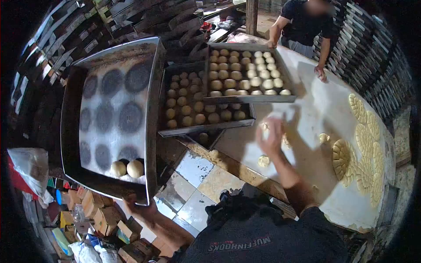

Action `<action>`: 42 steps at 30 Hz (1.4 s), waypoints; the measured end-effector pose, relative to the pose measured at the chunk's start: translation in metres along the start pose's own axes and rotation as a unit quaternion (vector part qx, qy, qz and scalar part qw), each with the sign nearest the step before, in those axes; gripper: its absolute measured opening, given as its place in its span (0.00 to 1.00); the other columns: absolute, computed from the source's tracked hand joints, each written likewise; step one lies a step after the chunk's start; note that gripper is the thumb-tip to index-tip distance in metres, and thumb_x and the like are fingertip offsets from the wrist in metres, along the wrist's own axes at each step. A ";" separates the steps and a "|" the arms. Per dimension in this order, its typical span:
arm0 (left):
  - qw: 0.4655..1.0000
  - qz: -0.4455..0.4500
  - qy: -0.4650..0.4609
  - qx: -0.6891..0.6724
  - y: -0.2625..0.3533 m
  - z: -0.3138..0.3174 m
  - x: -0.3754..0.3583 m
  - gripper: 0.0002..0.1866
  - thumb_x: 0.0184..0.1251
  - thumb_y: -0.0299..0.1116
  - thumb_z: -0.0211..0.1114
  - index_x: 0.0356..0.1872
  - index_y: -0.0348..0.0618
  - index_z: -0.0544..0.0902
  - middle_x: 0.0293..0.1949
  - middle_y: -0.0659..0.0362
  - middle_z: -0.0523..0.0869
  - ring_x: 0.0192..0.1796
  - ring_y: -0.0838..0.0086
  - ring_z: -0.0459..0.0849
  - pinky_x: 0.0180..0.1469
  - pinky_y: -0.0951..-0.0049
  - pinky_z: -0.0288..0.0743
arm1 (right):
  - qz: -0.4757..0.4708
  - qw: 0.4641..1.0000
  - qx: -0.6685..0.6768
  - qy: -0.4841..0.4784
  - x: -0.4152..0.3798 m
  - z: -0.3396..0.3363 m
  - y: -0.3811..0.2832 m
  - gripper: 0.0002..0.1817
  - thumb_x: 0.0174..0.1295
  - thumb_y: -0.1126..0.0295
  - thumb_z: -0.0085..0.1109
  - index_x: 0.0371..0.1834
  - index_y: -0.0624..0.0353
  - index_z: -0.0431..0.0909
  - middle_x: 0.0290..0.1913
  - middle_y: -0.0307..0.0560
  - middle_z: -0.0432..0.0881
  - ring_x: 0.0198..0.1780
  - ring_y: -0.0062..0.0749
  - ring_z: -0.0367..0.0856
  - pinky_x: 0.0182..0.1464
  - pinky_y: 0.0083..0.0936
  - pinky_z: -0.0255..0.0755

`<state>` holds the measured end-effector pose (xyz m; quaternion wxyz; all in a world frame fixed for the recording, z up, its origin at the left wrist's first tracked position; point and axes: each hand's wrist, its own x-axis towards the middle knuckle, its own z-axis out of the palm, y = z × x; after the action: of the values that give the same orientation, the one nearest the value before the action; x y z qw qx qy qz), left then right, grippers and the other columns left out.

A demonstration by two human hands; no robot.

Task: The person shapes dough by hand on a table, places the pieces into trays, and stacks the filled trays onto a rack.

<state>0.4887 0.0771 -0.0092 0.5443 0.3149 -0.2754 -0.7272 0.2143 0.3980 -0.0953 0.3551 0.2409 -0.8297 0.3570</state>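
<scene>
My left hand (139,209) is closed on the lower edge of a large, worn metal baking tray (151,131), which is tilted toward me. Two round dough balls (135,168) sit in its near corner, and dark round marks cover its floor. Over the pale work table (315,118), my right hand (272,135) is blurred, with a piece of dough (264,126) at its fingertips. How the fingers are set does not show clearly. Close by on the table lie another dough piece (263,161) and one partly hidden behind the hand (286,141).
Two overlapping trays (252,99) (206,129) hold rows of dough balls. Scored dough pieces (364,149) lie along the table's right side. A co-worker (307,22) stands across the table, one hand at a tray. Boxes and bags (105,221) crowd the lower left floor.
</scene>
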 end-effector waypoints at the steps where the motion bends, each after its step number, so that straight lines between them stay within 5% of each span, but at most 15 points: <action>1: 0.990 -0.021 -0.123 -0.063 -0.007 -0.019 0.013 0.23 0.59 0.42 0.61 0.49 0.35 0.80 0.45 0.50 0.84 0.46 0.60 0.85 0.54 0.53 0.83 | -0.026 0.994 0.087 -0.069 -0.009 0.006 -0.011 0.16 0.55 0.67 0.65 0.45 0.60 0.76 0.43 0.53 0.80 0.50 0.50 0.78 0.58 0.44 0.69; 3: 0.983 -0.021 -0.159 -0.088 -0.009 -0.034 0.016 0.22 0.58 0.41 0.59 0.49 0.35 0.80 0.45 0.51 0.84 0.47 0.60 0.85 0.54 0.54 0.83 | 0.000 0.993 0.100 -0.061 0.002 0.023 -0.004 0.17 0.54 0.61 0.68 0.42 0.60 0.78 0.39 0.52 0.81 0.45 0.46 0.80 0.51 0.39 0.74; 5: 0.975 0.048 -0.210 0.051 -0.013 -0.097 0.049 0.22 0.60 0.43 0.59 0.50 0.40 0.81 0.45 0.52 0.85 0.49 0.61 0.85 0.52 0.56 0.84 | 0.336 0.941 0.020 -0.038 0.026 0.058 0.059 0.21 0.53 0.56 0.70 0.40 0.61 0.79 0.40 0.52 0.81 0.45 0.41 0.81 0.51 0.37 0.74; 8: 0.996 0.018 -0.066 -0.052 -0.002 -0.088 0.026 0.21 0.62 0.45 0.60 0.49 0.41 0.81 0.43 0.54 0.86 0.46 0.62 0.86 0.50 0.56 0.85 | 0.589 0.634 0.428 -0.259 0.064 0.096 0.111 0.21 0.54 0.61 0.70 0.45 0.62 0.78 0.41 0.47 0.83 0.41 0.34 0.83 0.45 0.34 0.79; 9: 0.992 0.049 -0.080 -0.083 -0.009 -0.102 0.029 0.21 0.62 0.45 0.60 0.49 0.41 0.81 0.43 0.54 0.86 0.46 0.63 0.86 0.50 0.55 0.85 | 0.589 0.633 0.433 -0.256 0.051 0.124 0.144 0.21 0.54 0.61 0.70 0.45 0.62 0.78 0.41 0.47 0.83 0.41 0.34 0.83 0.45 0.34 0.79; 11: 0.997 0.038 0.006 -0.072 -0.002 -0.071 0.003 0.16 0.61 0.44 0.60 0.42 0.43 0.82 0.39 0.57 0.85 0.43 0.66 0.86 0.48 0.57 0.85 | 0.083 0.843 0.392 -0.358 0.024 0.170 0.209 0.28 0.44 0.56 0.77 0.47 0.56 0.77 0.43 0.41 0.78 0.42 0.35 0.78 0.48 0.37 0.75; 12: 0.997 0.080 0.002 -0.009 -0.005 -0.086 0.005 0.15 0.61 0.44 0.60 0.40 0.43 0.81 0.37 0.58 0.84 0.42 0.65 0.86 0.48 0.56 0.84 | 0.314 0.740 0.444 -0.396 0.023 0.184 0.206 0.15 0.41 0.63 0.72 0.32 0.50 0.78 0.35 0.37 0.75 0.38 0.32 0.75 0.45 0.31 0.73; 15: 0.997 0.055 -0.040 -0.040 -0.016 -0.102 0.003 0.14 0.61 0.43 0.61 0.39 0.44 0.80 0.36 0.58 0.83 0.44 0.64 0.84 0.51 0.54 0.82 | 0.511 0.702 0.452 -0.206 0.030 0.131 0.117 0.07 0.41 0.64 0.63 0.19 0.48 0.74 0.29 0.39 0.75 0.34 0.35 0.71 0.44 0.33 0.69; 19: 0.991 0.091 -0.029 -0.094 -0.034 -0.118 0.006 0.18 0.58 0.43 0.65 0.44 0.40 0.81 0.44 0.50 0.83 0.48 0.60 0.83 0.54 0.55 0.80 | 0.602 0.681 0.410 -0.082 -0.027 0.087 0.087 0.08 0.37 0.60 0.56 0.13 0.48 0.70 0.24 0.37 0.72 0.34 0.29 0.67 0.48 0.39 0.58; 25: 0.980 0.167 -0.099 -0.033 -0.033 -0.109 -0.027 0.18 0.52 0.42 0.64 0.41 0.40 0.82 0.45 0.50 0.82 0.47 0.58 0.83 0.52 0.53 0.81 | 0.537 0.709 0.445 0.107 -0.079 0.000 0.131 0.07 0.34 0.68 0.58 0.14 0.47 0.68 0.22 0.35 0.68 0.27 0.27 0.66 0.33 0.26 0.61; 33: 0.977 0.195 0.059 0.068 -0.036 -0.119 -0.024 0.22 0.55 0.44 0.68 0.45 0.39 0.81 0.42 0.52 0.85 0.44 0.63 0.84 0.50 0.61 0.79 | 0.575 0.592 0.515 0.233 -0.015 -0.070 0.230 0.07 0.33 0.70 0.56 0.19 0.49 0.70 0.28 0.36 0.74 0.31 0.36 0.74 0.37 0.33 0.73; 35: 0.977 0.194 -0.089 -0.016 -0.043 -0.135 -0.016 0.23 0.54 0.45 0.69 0.46 0.39 0.81 0.42 0.52 0.85 0.44 0.65 0.84 0.48 0.60 0.79 | 0.560 0.579 0.546 0.231 -0.042 -0.051 0.308 0.07 0.34 0.71 0.56 0.20 0.49 0.70 0.28 0.35 0.73 0.33 0.35 0.74 0.41 0.31 0.73; 37: 0.923 0.337 0.150 0.104 -0.047 -0.169 0.019 0.18 0.53 0.42 0.66 0.42 0.42 0.85 0.40 0.56 0.88 0.42 0.64 0.87 0.51 0.58 0.83 | 0.578 0.606 0.492 0.236 0.006 -0.084 0.236 0.08 0.38 0.71 0.53 0.18 0.46 0.64 0.26 0.32 0.68 0.31 0.29 0.69 0.42 0.25 0.69; 39: 0.987 0.045 -0.010 -0.153 -0.027 -0.104 -0.041 0.16 0.52 0.40 0.66 0.40 0.43 0.86 0.37 0.56 0.88 0.39 0.63 0.88 0.50 0.59 0.83 | 0.517 0.652 0.512 0.212 -0.014 -0.078 0.264 0.08 0.38 0.71 0.53 0.18 0.47 0.63 0.25 0.33 0.67 0.32 0.28 0.70 0.44 0.26 0.70; 42: 0.989 0.015 -0.026 -0.144 -0.019 -0.078 -0.060 0.19 0.48 0.39 0.70 0.43 0.43 0.84 0.39 0.56 0.88 0.38 0.65 0.88 0.48 0.60 0.84 | 0.549 0.657 0.453 0.248 0.016 -0.088 0.266 0.03 0.47 0.67 0.58 0.25 0.50 0.74 0.31 0.35 0.76 0.38 0.29 0.75 0.46 0.30 0.72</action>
<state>0.5484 0.1349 -0.0650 0.5877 0.2099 -0.1862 -0.7589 0.0669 0.6298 -0.1520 0.1347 -0.2251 -0.4280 0.8649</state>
